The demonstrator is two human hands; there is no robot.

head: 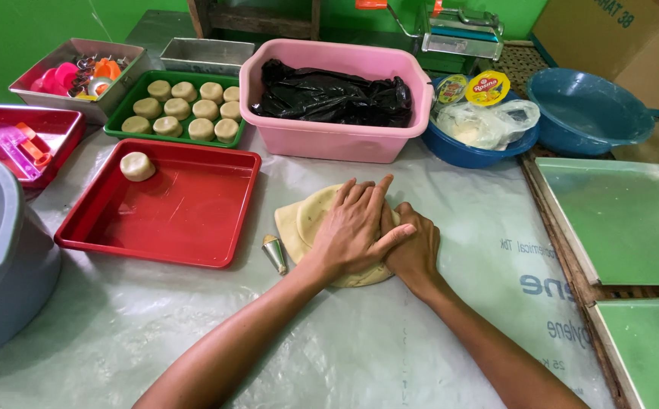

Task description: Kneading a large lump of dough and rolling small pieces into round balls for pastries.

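We press the dough [310, 220] flat on the table [155, 326] — left hand [356, 227] over right hand [414, 250], fingers open, gripping nothing. Next calls for even pressure — red tray [185, 204] beside.

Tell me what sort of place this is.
Probably a small home bakery or pastry workshop: both hands press a flattened dough on a plastic-covered table, with a green tray of dough rounds and a pasta roller behind.

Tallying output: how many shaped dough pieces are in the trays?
11: ten in the green tray, rows of four, three, three; one dough piece in the red tray.
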